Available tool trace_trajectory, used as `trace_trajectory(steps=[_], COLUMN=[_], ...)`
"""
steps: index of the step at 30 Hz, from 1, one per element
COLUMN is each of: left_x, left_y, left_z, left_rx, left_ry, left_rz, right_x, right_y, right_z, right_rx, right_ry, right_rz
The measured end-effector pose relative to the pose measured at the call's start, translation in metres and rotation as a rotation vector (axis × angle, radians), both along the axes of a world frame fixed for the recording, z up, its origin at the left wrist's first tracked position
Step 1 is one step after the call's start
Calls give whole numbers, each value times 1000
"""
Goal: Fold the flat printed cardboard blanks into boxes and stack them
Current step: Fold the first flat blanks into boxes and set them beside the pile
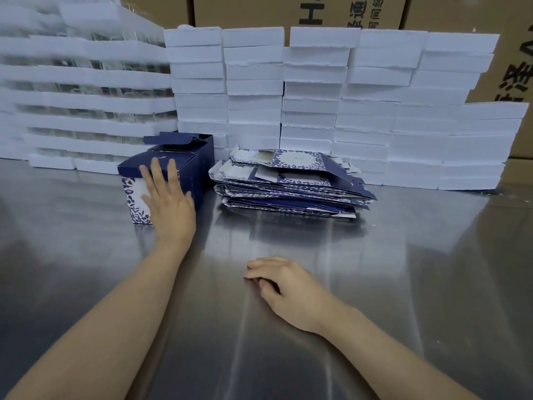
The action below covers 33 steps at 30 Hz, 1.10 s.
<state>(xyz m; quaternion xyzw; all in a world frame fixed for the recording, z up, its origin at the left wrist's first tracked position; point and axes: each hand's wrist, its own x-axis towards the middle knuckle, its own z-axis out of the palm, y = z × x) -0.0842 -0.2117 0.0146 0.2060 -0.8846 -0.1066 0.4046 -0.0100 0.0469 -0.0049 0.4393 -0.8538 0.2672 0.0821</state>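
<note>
Brushed steel forms the work table [375, 284], which carries all items in view. The left hand [167, 197] is extended forward with fingers straight and slightly spread, palm laid flat against the near face of the folded box [190, 171]; it grips nothing, only presses or touches the cardboard. That box is navy blue with a white panel and blue leaf print, stands upright on the table left of centre, and its top flaps [176, 140] are raised and unclosed. The right hand [284, 287] rests on the table nearer the person, well apart from the box, fingers loosely curled inward and holding nothing. The pile of flat blanks [291, 183], printed in the same blue and white, lies just beside the box on its right, unevenly layered. Behind both, stacks of white foam blocks [314, 90] form a wall across the rear of the table, with brown cartons [259, 10] standing behind them.
</note>
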Motion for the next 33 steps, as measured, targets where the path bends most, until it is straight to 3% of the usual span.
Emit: trace_trajectory(steps=[16, 22, 26, 33], left_x=[23, 29, 24, 24], left_y=[18, 5, 0, -14], left_z=[-4, 13, 27, 65], left_rx=[186, 123, 44, 81], left_ry=[-68, 111, -23, -165], left_rz=[-76, -119, -7, -165], right_x=[-4, -2, -7, -17], right_y=[-1, 4, 3, 4], right_z=[4, 2, 3, 4], right_rx=[-32, -8, -38, -294], right_ry=[-64, -40, -57, -212], right_rz=[-88, -72, -69, -183])
